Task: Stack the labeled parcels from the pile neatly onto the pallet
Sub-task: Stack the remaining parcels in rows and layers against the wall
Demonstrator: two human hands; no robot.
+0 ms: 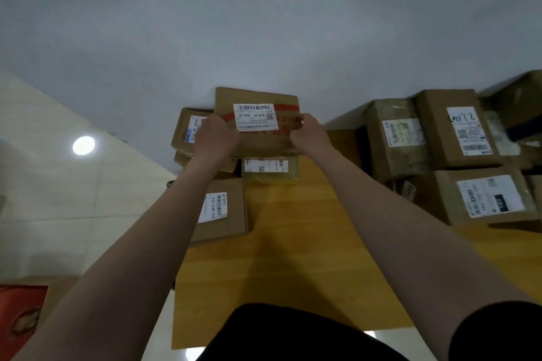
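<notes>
A flat brown parcel [258, 97] with a white label and red tape is held out in front of me, against the grey wall. My left hand [215, 136] grips its left edge and my right hand [308, 133] grips its right edge. It sits on top of other parcels at the far end of the yellow wooden pallet [293, 243]. Under it lies a small yellowish parcel [271, 174]. To its left a brown parcel [187, 132] stands partly hidden behind my left hand. A flat box [231, 214] with a side label lies nearer on the pallet's left edge.
A cluster of labeled brown boxes [457, 155] fills the right side of the pallet. A cardboard box with a red patch [26, 311] sits at the lower left on the pale tiled floor [73, 199]. The grey wall rises just behind the stacks.
</notes>
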